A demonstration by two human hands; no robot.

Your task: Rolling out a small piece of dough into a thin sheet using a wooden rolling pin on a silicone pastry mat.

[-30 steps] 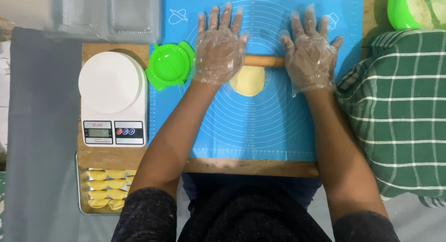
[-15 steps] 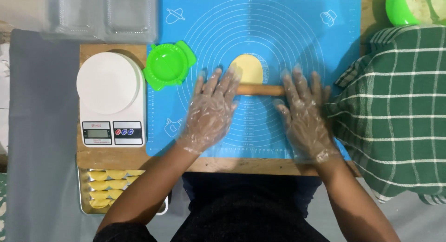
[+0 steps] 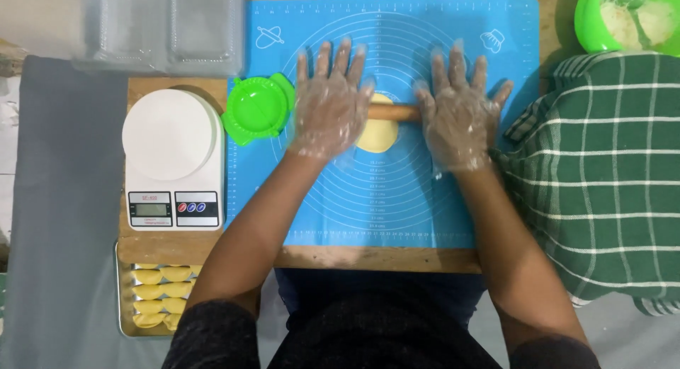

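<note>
While both palms press flat, fingers spread, the left hand (image 3: pixel 331 107) and right hand (image 3: pixel 457 114), in thin clear gloves, bear on the two ends of a wooden rolling pin (image 3: pixel 394 112), so the load falls evenly on the yellow dough disc (image 3: pixel 377 134) beneath its middle. Nearest the body, a tray of folded yellow dumplings (image 3: pixel 157 294). On the board's left, a white kitchen scale (image 3: pixel 172 160); beyond it a green dumpling press (image 3: pixel 256 114), touching the blue mat (image 3: pixel 397 199) beside the left hand. At right, a green checked cloth (image 3: pixel 609 178) lies close to the right hand. Farthest, a green bowl (image 3: pixel 588 22).
</note>
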